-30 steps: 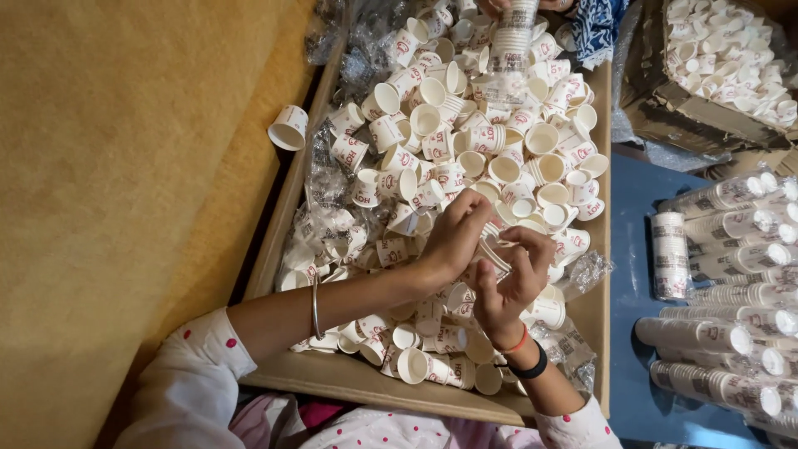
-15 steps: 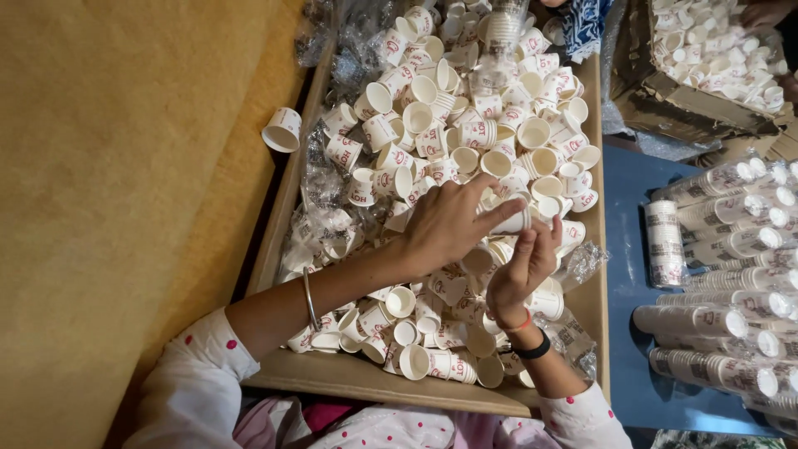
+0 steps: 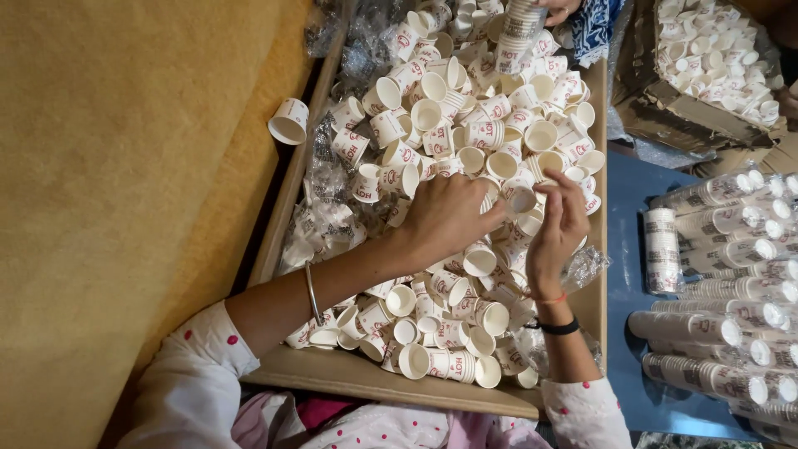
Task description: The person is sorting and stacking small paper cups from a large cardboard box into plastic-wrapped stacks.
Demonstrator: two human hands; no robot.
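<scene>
Yellow cloth [image 3: 125, 208]: fills the left half of the frame; one stray paper cup [image 3: 288, 121] lies on its side there, just outside the tray.
Tray [image 3: 349, 376]: a long cardboard box running up the middle of the frame; its low walls keep the loose heap from spilling.
Loose cups [image 3: 465, 108]: small white paper cups with red print, tumbled every way inside the tray, with crumpled clear wrappers [image 3: 320, 220] pushed to its left wall.
Packed sleeves [image 3: 715, 333]: stacks of cups in clear plastic, laid side by side on the blue surface [image 3: 628, 216] at lower right, apart from the loose heap.
Second box [image 3: 706, 116]: upper right, also holding loose cups.
Left hand [image 3: 445, 218]: centre of the frame, palm down on the heap, fingers curled; its grip seems closed around a short stack, though the knuckles hide what it holds.
Right hand [image 3: 555, 237]: just right of the left, fingers half open and raised, fingertips pinching one cup [image 3: 520, 198] by its rim so it can meet the left hand's stack.
Other person's hand [image 3: 555, 8]: top edge, beside a tall stack of cups [image 3: 519, 33] standing upright.
</scene>
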